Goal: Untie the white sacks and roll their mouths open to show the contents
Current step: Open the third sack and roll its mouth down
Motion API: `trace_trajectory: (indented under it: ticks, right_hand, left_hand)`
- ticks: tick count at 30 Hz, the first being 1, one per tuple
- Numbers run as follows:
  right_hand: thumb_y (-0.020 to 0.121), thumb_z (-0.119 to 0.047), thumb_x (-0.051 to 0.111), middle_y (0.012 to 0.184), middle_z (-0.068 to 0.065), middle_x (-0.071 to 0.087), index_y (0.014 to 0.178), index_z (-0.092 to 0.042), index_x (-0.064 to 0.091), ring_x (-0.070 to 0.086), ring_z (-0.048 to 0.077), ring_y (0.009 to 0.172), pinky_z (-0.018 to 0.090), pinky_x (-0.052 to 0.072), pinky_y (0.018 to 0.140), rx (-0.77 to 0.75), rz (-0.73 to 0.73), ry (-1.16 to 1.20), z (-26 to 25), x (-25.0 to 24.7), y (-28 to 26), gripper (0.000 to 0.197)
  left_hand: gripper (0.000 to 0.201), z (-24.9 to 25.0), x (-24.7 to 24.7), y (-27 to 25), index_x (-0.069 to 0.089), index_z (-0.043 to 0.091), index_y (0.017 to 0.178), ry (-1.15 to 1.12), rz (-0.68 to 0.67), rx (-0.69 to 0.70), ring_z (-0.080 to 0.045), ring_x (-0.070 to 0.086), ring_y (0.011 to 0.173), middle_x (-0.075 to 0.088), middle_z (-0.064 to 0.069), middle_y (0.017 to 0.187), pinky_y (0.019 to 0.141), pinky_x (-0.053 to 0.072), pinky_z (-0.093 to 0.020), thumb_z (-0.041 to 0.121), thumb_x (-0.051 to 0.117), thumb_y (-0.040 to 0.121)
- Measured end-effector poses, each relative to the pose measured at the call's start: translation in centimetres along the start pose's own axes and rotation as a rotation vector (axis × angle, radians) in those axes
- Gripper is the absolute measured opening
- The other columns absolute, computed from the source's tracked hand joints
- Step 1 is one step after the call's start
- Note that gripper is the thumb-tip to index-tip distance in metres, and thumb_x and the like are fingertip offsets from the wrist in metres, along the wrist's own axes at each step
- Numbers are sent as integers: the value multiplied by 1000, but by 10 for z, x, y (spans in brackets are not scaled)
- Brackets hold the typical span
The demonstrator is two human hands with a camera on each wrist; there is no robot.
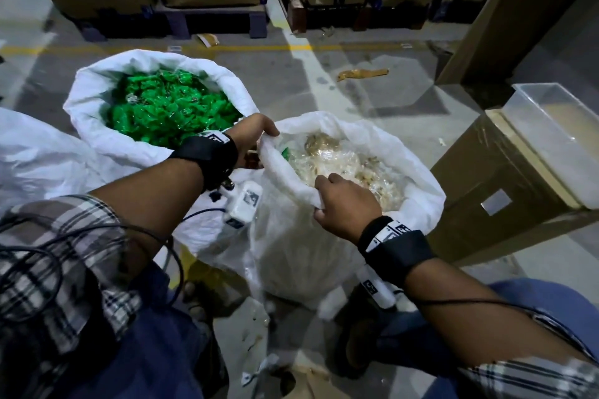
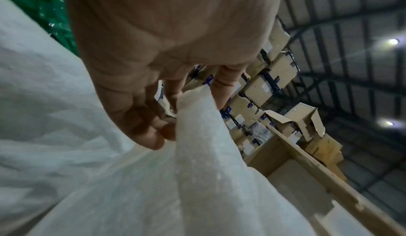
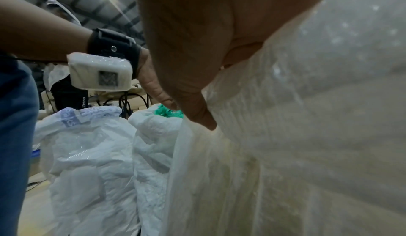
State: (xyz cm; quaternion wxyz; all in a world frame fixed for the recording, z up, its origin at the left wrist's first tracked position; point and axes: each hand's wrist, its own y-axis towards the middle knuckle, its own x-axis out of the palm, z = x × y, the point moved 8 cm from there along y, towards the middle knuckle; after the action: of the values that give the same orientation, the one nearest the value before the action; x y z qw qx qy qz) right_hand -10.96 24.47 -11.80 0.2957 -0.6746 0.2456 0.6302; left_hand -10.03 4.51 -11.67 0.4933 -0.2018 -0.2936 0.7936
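The white sack looks like woven plastic, thin and a bit rough. The green packets are shiny plastic. The boxes are matt brown cardboard with glossy tape. The floor is dull grey concrete.

1. The left hand reaches forward with its forearm bare below a rolled checked sleeve, a black strap round the wrist; fingers and thumb pinch a fold of white sack rim.
2. The right hand sits nearer the body, knuckles up, fingers curled over the same rim, wrist likewise strapped.
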Motion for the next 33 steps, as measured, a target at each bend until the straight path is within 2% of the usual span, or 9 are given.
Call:
trace_trajectory:
  ticks: [3,8,12,14,16,21,23,29,33]
  right_hand:
    - [87,-37,61,114,9,58,125,-15,47,63,33,95,34,39,60,-27,17,-46,-5,3,2,46]
    - [89,-40,61,114,9,58,131,-17,40,63,35,91,37,42,66,-23,1,10,-4,10,3,52]
    - [92,-40,59,113,10,59,136,-19,37,61,35,94,41,48,75,-54,-12,14,-9,16,2,53]
    - [92,-38,59,113,10,59,135,-19,38,60,34,93,41,46,77,-50,-14,-10,-8,15,2,52]
    - [91,-35,60,114,10,58,132,-18,41,60,34,94,40,43,75,-39,-4,-35,-4,10,2,49]
    - [86,-9,53,114,12,54,125,-10,47,58,35,81,36,34,60,20,57,-23,14,-13,6,40]
    - [85,-4,50,118,12,53,131,-10,45,61,36,85,37,33,63,31,81,-49,16,-20,8,47]
    - [87,-7,47,124,11,49,142,-14,37,58,36,103,46,45,84,-42,95,-32,-12,-25,12,57]
    - [91,-49,56,137,10,45,148,-18,34,46,33,122,48,35,101,4,61,198,-2,-29,8,69]
  left_hand:
    - [33,-3,2,2,57,6,117,3,-72,-28,-22,61,82,59,-9,96,65,55,-28,21,57,87]
    - [10,3,-15,4,48,5,88,-378,-49,-77,-17,46,62,47,-7,81,61,47,-28,6,43,97]
    - [23,2,-11,0,57,-1,103,-589,-45,-82,-26,61,71,62,-10,84,67,51,-31,14,40,96]
    - [42,-1,-1,-5,59,-4,120,-580,-124,-100,-33,67,100,69,-18,104,89,52,-39,23,42,93]
    - [47,0,3,-10,58,-2,125,-453,-145,-82,-33,65,106,68,-18,110,97,50,-40,29,44,92]
    - [89,11,-13,-19,25,14,146,427,235,117,-29,66,86,59,-11,113,75,57,-40,60,67,82]
    - [93,3,2,-30,13,25,144,564,186,149,-28,69,71,66,-15,98,64,59,-40,60,71,80]
    - [50,-25,51,-32,37,-1,143,-53,-83,51,-26,63,83,60,-21,100,70,62,-38,20,58,102]
    - [36,-22,46,-28,44,0,140,-291,-70,9,-23,65,88,63,-14,104,81,54,-40,0,37,105]
